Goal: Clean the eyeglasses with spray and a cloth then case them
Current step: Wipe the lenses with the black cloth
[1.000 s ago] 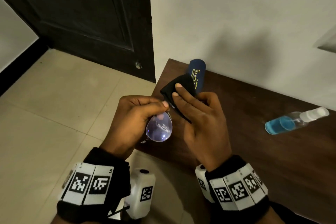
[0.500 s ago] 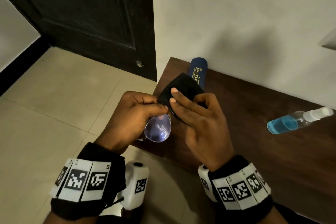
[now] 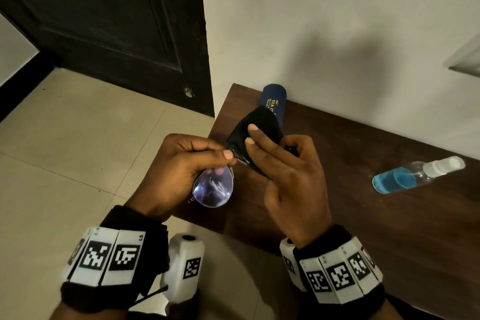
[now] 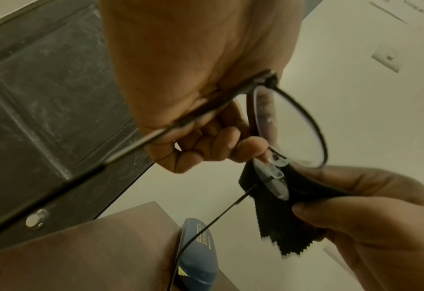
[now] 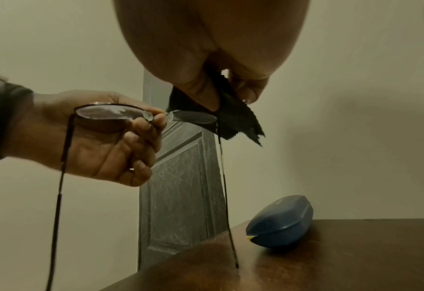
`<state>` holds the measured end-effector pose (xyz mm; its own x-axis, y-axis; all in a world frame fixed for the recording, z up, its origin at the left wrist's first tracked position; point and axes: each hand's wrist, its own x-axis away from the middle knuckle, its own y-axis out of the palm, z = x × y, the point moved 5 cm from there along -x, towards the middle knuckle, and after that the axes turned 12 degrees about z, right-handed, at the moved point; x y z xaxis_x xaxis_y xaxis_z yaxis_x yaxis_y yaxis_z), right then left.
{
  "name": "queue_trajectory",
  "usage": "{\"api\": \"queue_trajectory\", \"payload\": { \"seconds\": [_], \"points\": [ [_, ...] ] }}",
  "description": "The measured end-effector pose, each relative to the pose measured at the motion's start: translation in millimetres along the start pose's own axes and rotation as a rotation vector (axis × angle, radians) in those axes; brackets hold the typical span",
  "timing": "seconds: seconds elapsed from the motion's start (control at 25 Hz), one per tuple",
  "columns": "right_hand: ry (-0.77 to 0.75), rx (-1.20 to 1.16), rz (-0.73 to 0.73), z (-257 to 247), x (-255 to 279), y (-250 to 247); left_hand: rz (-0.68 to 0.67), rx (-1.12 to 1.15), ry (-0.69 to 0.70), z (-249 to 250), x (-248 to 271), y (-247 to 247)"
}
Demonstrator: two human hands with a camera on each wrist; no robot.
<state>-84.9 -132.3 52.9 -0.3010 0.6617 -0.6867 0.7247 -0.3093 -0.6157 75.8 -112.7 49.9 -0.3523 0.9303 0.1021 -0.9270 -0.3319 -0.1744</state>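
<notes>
My left hand (image 3: 181,171) (image 4: 206,137) (image 5: 101,141) pinches the thin-framed eyeglasses (image 3: 214,187) (image 4: 290,126) (image 5: 111,114) at the bridge, above the table's left edge. One lens faces up with wet streaks on it. My right hand (image 3: 283,171) (image 4: 370,212) (image 5: 213,59) pinches a black cloth (image 3: 257,127) (image 4: 278,220) (image 5: 233,120) around the other lens, which the cloth mostly hides. The blue case (image 3: 274,101) (image 4: 201,256) (image 5: 280,220) lies closed at the back left of the table. The spray bottle (image 3: 413,176) with blue liquid lies on its side to the right.
The dark wooden table (image 3: 363,215) (image 5: 330,265) stands against a pale wall. A dark door (image 3: 104,21) and tiled floor (image 3: 65,150) lie to the left, past the table's edge.
Both hands stay together over the table's left edge; the right fingers have shifted slightly on the cloth. The streaked lens has tilted a little.
</notes>
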Motion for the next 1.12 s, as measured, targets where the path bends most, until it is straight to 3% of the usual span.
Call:
{"api": "queue_trajectory", "payload": {
  "seconds": [0.12, 0.32, 0.48, 0.72, 0.92, 1.12],
  "points": [
    [0.036, 0.050, 0.035, 8.6, 0.2, -3.4, 0.047, 0.047, -0.052, -6.9, -3.1, -1.4],
    [-0.086, 0.008, -0.023, -7.2, 8.8, -0.5, 0.071, 0.091, -0.056, -10.8, -6.0, -4.4],
    [0.057, 0.090, 0.026, 12.5, 1.8, -6.6, 0.063, 0.126, -0.109, -9.1, -6.8, 0.0],
    [-0.049, 0.000, 0.004, -2.0, 7.4, -0.9, 0.107, 0.153, -0.150, -13.6, -10.3, 1.4],
    [0.082, 0.072, 0.046, 14.6, 1.0, -4.6, 0.069, 0.140, -0.161, -12.1, -10.2, 2.6],
    [-0.022, 0.025, 0.001, -0.8, 6.2, 2.2, 0.092, 0.100, -0.139, -11.3, -11.1, -0.2]
  ]
}}
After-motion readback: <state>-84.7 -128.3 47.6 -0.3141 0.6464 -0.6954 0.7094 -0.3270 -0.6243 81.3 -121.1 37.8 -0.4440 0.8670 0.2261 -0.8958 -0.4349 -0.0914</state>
